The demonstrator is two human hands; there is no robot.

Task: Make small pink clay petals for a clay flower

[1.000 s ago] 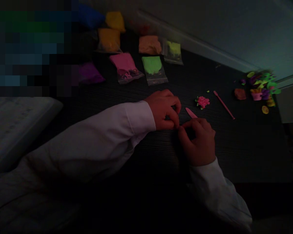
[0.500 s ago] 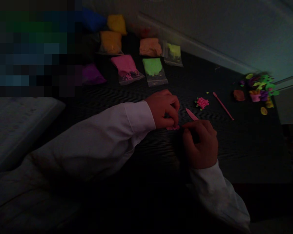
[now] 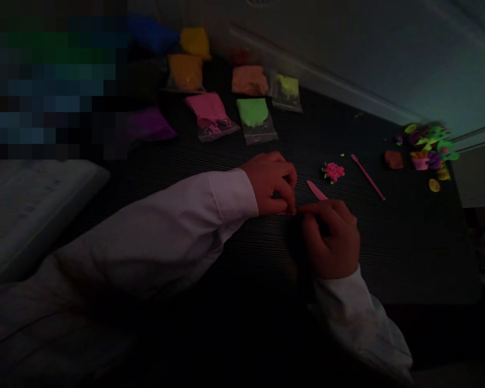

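My left hand [image 3: 271,185] is pinched low over the dark table, its thumb and fingertips on a small piece of pink clay [image 3: 283,214]. Most of that clay is hidden under the fingers. Close on its right is my right hand [image 3: 333,237], fingers curled, with the index fingertip reaching the left fingertips. Whatever lies between the right fingers is too dark to make out. Just beyond the right hand, a pink clay knife [image 3: 316,189] shows its pointed blade. A pink clay flower [image 3: 333,172] with green leaf bits sits farther back.
A thin pink modelling tool [image 3: 367,177] and a brownish-red clay lump [image 3: 394,159] lie to the right. Small colourful clay figures [image 3: 432,148] cluster at the far right. Bagged clay, including pink [image 3: 210,110] and green [image 3: 254,113], stands at the back. A pale box [image 3: 32,210] is at left.
The right hand drew back slightly rightwards from the left fingertips, showing more pink clay, then its index fingertip came close again. The left hand stayed nearly in place. The view shifted slightly.
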